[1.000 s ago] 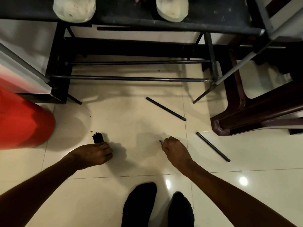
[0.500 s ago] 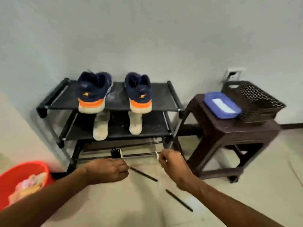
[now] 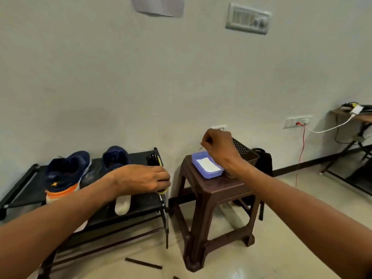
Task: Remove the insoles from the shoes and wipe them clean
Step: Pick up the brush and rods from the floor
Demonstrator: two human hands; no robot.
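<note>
On the black fabric-topped rack (image 3: 141,158), two navy mesh shoes (image 3: 66,174) sit toward its left end; a pale foam insole (image 3: 122,205) lies on the lower shelf. Left hand (image 3: 141,179) clamps a black-bristled brush (image 3: 154,160). Right hand (image 3: 219,147) pinches something thin, unidentifiable, above the blue plastic tray (image 3: 207,166) on the brown stool (image 3: 217,190).

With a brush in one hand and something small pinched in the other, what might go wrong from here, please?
The right hand hovers over the blue tub near the stool's edge; a knock could tip it. The left hand's brush could dirty the insole below.
</note>
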